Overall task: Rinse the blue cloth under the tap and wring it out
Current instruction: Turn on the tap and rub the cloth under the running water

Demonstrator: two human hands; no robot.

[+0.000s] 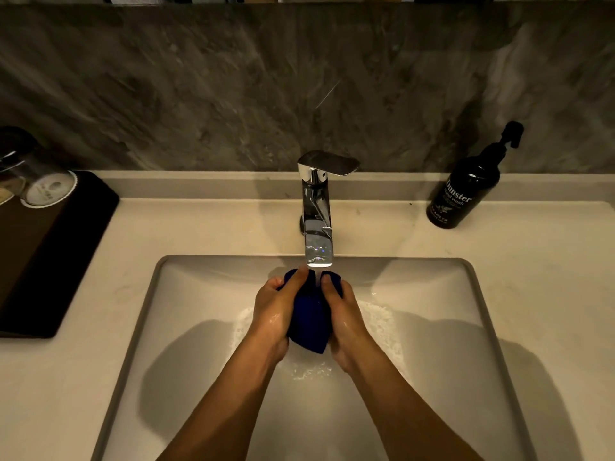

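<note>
One sink fills the lower frame, water pooling in the basin. One tray at 9 o'clock, one soap bottle at 2 o'clock. One tap at 12 o'clock of the hands, stream running. One cloth, blue, bunched, held right under the spout; long axis runs 12 to 6. Left hand at its 9 o'clock, right hand at its 3 o'clock, both wrapped closed on it, equally near. Judged: rinsing in hand; wringing needs opposite twists about that axis.
</note>
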